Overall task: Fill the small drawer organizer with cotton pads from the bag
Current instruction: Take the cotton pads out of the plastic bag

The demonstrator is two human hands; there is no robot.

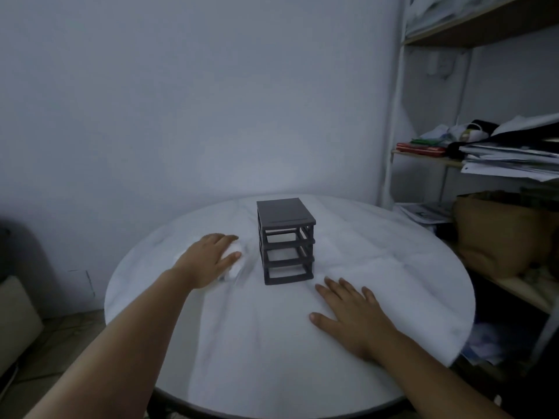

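Note:
A small dark grey drawer organizer (286,241) with three open tiers stands upright near the middle of the round white table (272,343). Just left of it lies a white bag of cotton pads (235,264). My left hand (208,258) rests on top of the bag with fingers curled around it. My right hand (352,313) lies flat on the tablecloth in front and to the right of the organizer, fingers spread, holding nothing. The tiers look empty, and the bag's contents are hidden.
A metal shelf unit (396,152) stands close to the table's right side, loaded with stacked papers (511,158) and a brown paper bag (499,234). A wall lies just behind the table. A pale cushion (15,316) sits at the far left.

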